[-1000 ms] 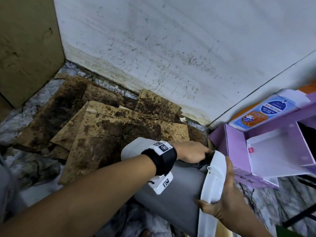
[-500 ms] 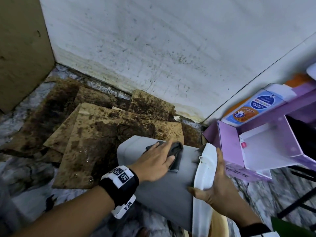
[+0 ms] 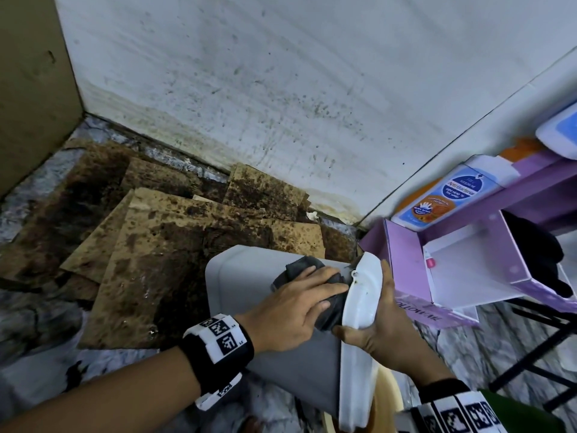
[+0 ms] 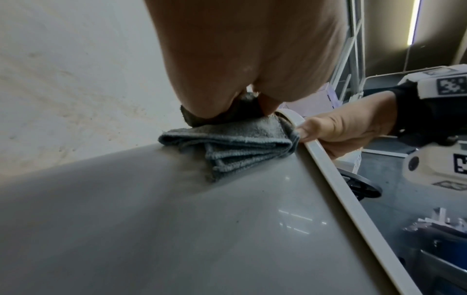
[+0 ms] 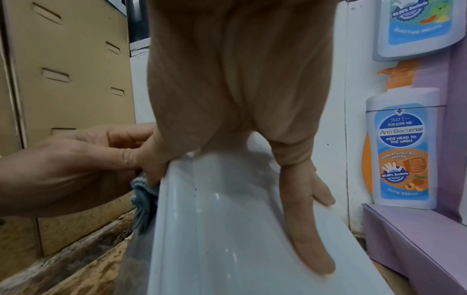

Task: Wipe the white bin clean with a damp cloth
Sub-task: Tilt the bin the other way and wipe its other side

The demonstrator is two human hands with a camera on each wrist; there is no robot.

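Note:
The white bin (image 3: pixel 293 370) lies tipped on its side, base toward the wall, white rim (image 3: pixel 362 295) toward me. A folded grey cloth (image 3: pixel 299 267) lies on its upper side, right against the rim. My left hand (image 3: pixel 296 307) presses flat on the cloth with fingers stretched toward the rim. In the left wrist view the cloth (image 4: pixel 227 143) sits bunched under the palm (image 4: pixel 240 59) on the bin wall (image 4: pixel 177 229). My right hand (image 3: pixel 384 332) grips the rim: the thumb hooks over its edge and the fingers (image 5: pixel 308 229) lie along its white face (image 5: pixel 215 229).
Stained brown cardboard sheets (image 3: pixel 156 245) cover the floor up to a dirty white wall (image 3: pixel 281 89). A purple display box (image 3: pixel 406 270) with wash bottles (image 3: pixel 446 198) stands close on the right. A beige basin (image 3: pixel 387 401) sits under the rim. Black stand legs (image 3: pixel 530 354) are at right.
My left hand drew the cloth back from the bin's far top edge onto its side, then slid it against the rim. My right hand has kept hold of the rim.

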